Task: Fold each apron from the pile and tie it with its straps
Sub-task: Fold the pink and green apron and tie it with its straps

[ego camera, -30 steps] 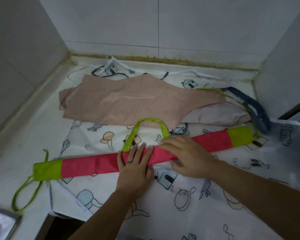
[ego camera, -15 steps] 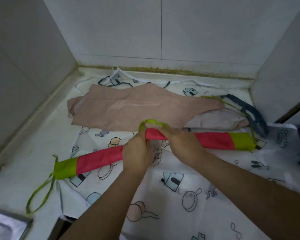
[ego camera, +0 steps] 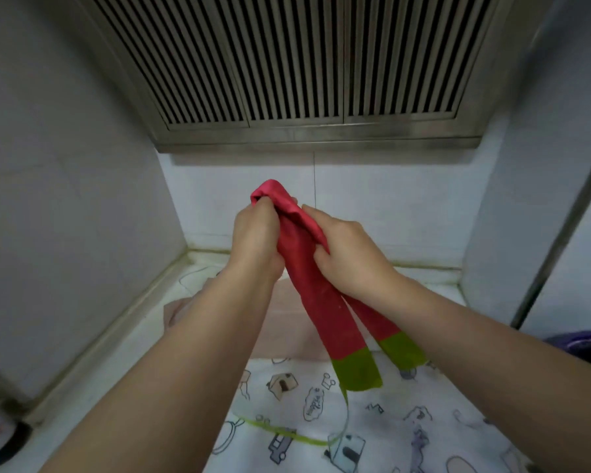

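Left hand (ego camera: 256,233) and right hand (ego camera: 347,257) both grip a folded red apron (ego camera: 316,302), doubled over, lifted above the desk (ego camera: 144,322).

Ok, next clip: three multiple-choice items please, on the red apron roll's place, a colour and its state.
1. Where is the red apron roll? A flat on the counter; B held up in the air; C hung on the grille.
2. What colour are its end bands? A lime green; B blue; C white.
3. How is the roll shaped? A stretched straight; B spread open; C doubled over.
1 B: left hand and right hand grip it aloft. 2 A: both hanging ends are lime green. 3 C: its halves hang side by side.
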Tool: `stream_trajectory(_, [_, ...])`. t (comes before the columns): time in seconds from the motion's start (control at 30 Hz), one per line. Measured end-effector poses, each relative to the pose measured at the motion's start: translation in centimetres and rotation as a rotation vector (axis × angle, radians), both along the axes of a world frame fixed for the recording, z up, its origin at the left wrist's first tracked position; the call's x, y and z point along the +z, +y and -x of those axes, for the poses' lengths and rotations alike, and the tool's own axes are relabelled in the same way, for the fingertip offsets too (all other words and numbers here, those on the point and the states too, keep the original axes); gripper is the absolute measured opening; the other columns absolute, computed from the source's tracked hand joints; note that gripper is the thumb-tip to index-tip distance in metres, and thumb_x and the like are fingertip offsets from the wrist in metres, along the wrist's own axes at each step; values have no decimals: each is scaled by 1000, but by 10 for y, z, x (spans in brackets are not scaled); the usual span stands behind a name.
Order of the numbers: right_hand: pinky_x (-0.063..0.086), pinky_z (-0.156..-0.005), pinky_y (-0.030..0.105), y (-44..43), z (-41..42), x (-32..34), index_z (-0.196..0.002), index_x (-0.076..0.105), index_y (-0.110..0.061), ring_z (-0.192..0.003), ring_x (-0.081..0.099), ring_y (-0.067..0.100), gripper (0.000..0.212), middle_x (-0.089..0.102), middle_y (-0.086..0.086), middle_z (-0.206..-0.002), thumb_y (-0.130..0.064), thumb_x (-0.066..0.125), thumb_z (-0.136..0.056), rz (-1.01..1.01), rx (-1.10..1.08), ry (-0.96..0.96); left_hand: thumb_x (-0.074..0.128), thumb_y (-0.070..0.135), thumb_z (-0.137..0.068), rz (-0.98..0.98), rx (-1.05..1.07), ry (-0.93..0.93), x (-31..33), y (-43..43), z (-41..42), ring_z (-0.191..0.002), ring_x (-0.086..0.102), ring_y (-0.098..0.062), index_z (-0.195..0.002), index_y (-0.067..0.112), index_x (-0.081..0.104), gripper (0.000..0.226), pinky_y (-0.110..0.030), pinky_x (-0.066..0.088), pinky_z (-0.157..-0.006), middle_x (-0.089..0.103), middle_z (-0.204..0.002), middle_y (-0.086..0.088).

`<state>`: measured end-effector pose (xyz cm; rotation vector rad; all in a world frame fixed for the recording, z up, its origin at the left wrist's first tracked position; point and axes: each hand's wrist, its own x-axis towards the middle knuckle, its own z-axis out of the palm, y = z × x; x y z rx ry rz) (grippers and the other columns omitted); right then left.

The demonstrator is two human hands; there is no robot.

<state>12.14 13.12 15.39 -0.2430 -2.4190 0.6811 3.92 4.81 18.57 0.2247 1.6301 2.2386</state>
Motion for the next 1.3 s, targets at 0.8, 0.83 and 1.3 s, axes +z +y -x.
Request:
stream_trajectory(0.8, [32, -106, 26, -2, -49, -14, -149, 0, -35, -128, 28, 6, 77, 17, -11, -147, -64, 31, -84, -111, 0, -21, 42, 42, -97, -462, -416, -255, 38, -16, -21, -82, 60, -20, -115, 16, 61, 36, -41, 42, -98, 70, -111, -10])
stream_trajectory(0.83, [36, -99, 21, -2, -53, -8, -147, 4, -37, -121, 34, 2, 83, 23, -15, -140, -71, 36, -78, 25, 25, -21, 41, 41, -97, -459, -443, -249, 41, -19, -19, -78, 61, -19, -109, 16, 62, 35, -40, 43, -93, 71, -109, -9])
stream_trajectory(1.3, [50, -68, 32, 5, -54, 31, -109, 51, -24, -76, 61, 14, 44, 64, -1, -93, -24, 66, -67, 338, 117, -371, 47, 15, -76, -416, -521, -309, 60, -26, 14, -71, 56, -15, -75, 17, 49, 2, -27, 46, -81, 53, -76, 0])
